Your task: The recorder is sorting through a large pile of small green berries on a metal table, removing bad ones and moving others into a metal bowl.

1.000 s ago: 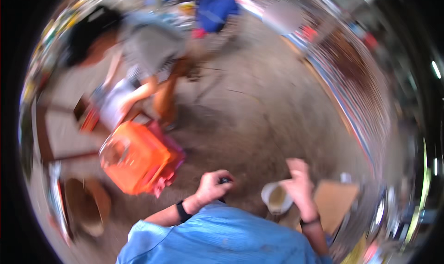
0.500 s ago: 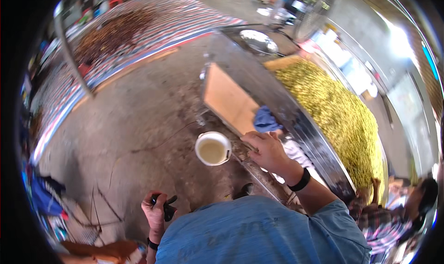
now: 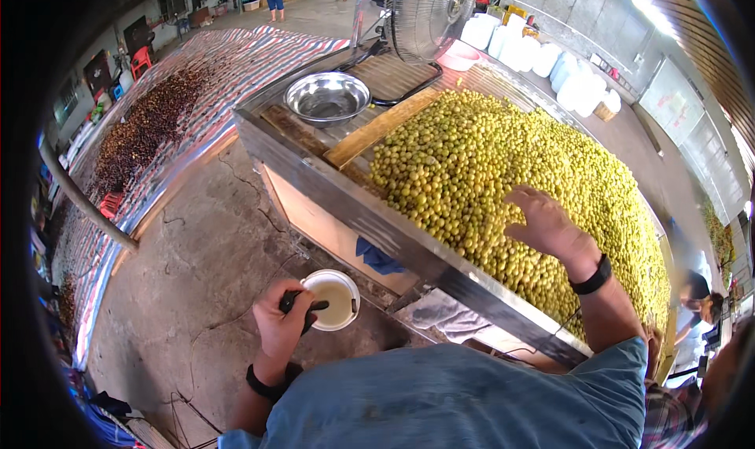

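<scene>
Our right hand [image 3: 546,227] lies flat on the heap of small green fruit [image 3: 503,174] that fills the long metal desk [image 3: 354,205], fingers [image 3: 525,199] spread apart and pointing up and to the left, into the pile. They clamp on nothing; the palm simply rests on the fruit, which touches it on all sides. The heap runs lengthwise from the near right, by our wrist with its black band [image 3: 591,277], away toward the fan [image 3: 429,5] at the far end.

Our left hand [image 3: 281,323] hangs low over the concrete floor [image 3: 197,237], well apart from the fruit, with its fingers closed around a small black tool [image 3: 303,303]. Just beside it, on the floor, stands a white bucket [image 3: 334,299] holding pale liquid; the tool's tip reaches over its rim.

So the fruit lies under and ahead of the right hand, and up and to the right of the left hand, across the desk's steel edge. The right hand is clearly the nearer one.

A steel bowl [image 3: 326,97] and a wooden plank [image 3: 377,126] sit at the far left end of the desk.
</scene>
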Demonstrator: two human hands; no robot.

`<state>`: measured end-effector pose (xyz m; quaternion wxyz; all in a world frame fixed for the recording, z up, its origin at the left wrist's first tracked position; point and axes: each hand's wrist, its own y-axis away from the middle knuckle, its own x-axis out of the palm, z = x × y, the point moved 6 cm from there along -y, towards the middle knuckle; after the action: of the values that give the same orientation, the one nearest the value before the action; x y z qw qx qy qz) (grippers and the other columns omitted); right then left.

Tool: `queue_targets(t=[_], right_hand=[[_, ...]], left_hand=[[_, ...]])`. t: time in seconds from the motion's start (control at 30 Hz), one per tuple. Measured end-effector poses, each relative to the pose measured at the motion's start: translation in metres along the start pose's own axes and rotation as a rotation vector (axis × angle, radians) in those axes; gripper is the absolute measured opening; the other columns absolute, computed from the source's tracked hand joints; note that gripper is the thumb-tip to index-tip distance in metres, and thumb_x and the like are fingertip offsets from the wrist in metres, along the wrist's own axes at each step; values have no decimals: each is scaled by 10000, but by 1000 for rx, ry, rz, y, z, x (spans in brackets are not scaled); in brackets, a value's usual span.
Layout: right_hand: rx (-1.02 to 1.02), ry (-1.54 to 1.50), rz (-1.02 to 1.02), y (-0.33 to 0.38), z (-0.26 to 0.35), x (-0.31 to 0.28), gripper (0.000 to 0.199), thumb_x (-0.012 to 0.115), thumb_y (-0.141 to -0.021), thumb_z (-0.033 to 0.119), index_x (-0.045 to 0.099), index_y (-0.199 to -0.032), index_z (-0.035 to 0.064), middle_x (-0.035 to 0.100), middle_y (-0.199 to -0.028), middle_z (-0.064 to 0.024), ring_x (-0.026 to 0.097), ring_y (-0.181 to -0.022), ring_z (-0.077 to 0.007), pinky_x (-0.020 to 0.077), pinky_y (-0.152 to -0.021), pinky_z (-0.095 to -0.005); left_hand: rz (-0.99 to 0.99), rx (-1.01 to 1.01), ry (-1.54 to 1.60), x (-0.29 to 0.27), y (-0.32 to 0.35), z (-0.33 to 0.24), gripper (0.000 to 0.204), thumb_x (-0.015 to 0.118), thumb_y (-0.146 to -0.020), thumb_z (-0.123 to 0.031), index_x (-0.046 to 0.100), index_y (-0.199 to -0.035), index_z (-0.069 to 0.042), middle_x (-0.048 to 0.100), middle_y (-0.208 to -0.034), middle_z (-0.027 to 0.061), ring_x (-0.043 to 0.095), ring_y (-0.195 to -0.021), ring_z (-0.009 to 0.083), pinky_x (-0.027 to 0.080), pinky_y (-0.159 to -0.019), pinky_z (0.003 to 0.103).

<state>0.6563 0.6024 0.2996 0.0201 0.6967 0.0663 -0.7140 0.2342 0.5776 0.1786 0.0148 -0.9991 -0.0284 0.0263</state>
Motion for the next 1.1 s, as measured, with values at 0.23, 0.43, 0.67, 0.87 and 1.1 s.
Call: queue_targets(t=[0.23,0.43,0.67,0.87,1.1], right_hand=[[194,-119,220,-105,-51,-9,548,689,-933,237,517,-1419,49,536,-1451,-158,530,-1331,-279,412,-1157,-396],[-98,-309,72,-163,-37,35,307,693,-910,141,692,-1217,143,677,-1235,-87,667,-1097,-221,524,-1016,-331],[-394,72,-113,-193,18,111,181,674,-870,110,710,-1044,146,658,-981,-55,660,-944,-227,570,-791,-373],[-199,222,51,-200,31,138,95,586,-896,86,669,-940,102,639,-958,-74,671,-896,-226,550,-718,-380],[254,-51,128,-186,-4,134,310,490,-944,250,639,-692,146,541,-542,-8,540,-503,-188,449,-497,-383]], left_hand=[[-16,574,-301,90,-74,-46,158,766,-800,20,665,-905,-42,688,-806,95,661,-705,159,527,-645,288],[-71,772,-452,114,-116,-73,163,784,-778,-18,651,-862,-65,680,-762,97,643,-650,265,534,-661,334],[-13,946,-496,134,-167,-70,168,801,-749,-73,642,-806,-78,647,-716,92,617,-639,304,497,-614,383],[95,775,-413,135,-205,-39,182,814,-724,-101,636,-758,-78,611,-672,94,597,-629,319,470,-581,412],[81,886,-468,142,-221,-32,179,808,-743,-114,631,-765,-99,588,-643,72,586,-598,296,439,-538,407]])
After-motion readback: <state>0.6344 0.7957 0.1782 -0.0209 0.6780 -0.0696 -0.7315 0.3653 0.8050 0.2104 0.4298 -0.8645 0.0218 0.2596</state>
